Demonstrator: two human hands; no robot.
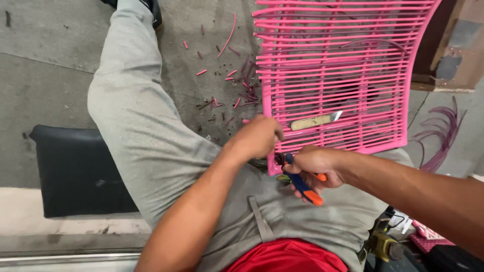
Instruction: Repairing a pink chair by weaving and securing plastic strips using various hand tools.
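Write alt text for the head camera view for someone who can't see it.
A seated person's right hand grips blue-and-orange pliers at the near corner of a pink woven-cord panel while the left hand holds its edge. A knife lies on the panel, and cord scraps litter the concrete floor.

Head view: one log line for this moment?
left hand: gripping pink woven panel edge | right hand: holding pliers at panel corner | knife: lying on panel | cord scraps: on floor

Pink woven chair panel [343,65] w/ parallel cords; pliers [302,184] — blue/orange grips; trousers [151,136] grey; pink offcuts [227,75] — grey floor [45,75].
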